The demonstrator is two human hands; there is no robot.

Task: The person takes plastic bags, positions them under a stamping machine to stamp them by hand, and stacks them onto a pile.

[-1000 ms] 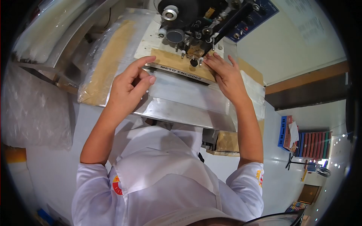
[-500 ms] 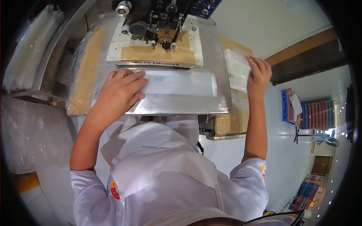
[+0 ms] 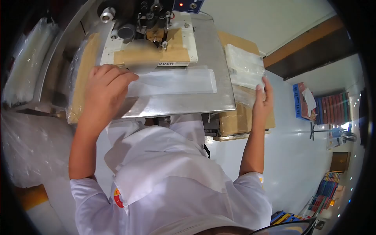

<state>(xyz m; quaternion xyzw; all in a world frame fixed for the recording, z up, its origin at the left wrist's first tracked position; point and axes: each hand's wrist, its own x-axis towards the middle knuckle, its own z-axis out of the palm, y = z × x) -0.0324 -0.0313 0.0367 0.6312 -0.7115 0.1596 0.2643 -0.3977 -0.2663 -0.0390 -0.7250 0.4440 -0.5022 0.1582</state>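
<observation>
My left hand (image 3: 109, 88) is closed, its fingertips pinching the left end of a clear plastic bag beside the front of the coding machine (image 3: 156, 43). Just beyond those fingertips is a blurred, see-through shape, seemingly the lifted part of the bag. Flat clear plastic bags (image 3: 174, 81) lie on the metal table (image 3: 176, 105) below the machine's white base. Off to the right, my right hand (image 3: 263, 96) has thumb and forefinger apart at the edge of a stack of plastic bags (image 3: 244, 64). Whether it touches the stack is hard to see.
The bag stack rests on a cardboard box (image 3: 235, 121) right of the table. A blue control box (image 3: 188, 5) with a red light sits behind. More plastic bags (image 3: 31, 62) lie at far left. Crates (image 3: 331, 109) stand at far right.
My left hand has risen from lying flat on the bag to a pinch, and a blurred shape now covers part of the machine's base. My right hand has moved down the stack's edge.
</observation>
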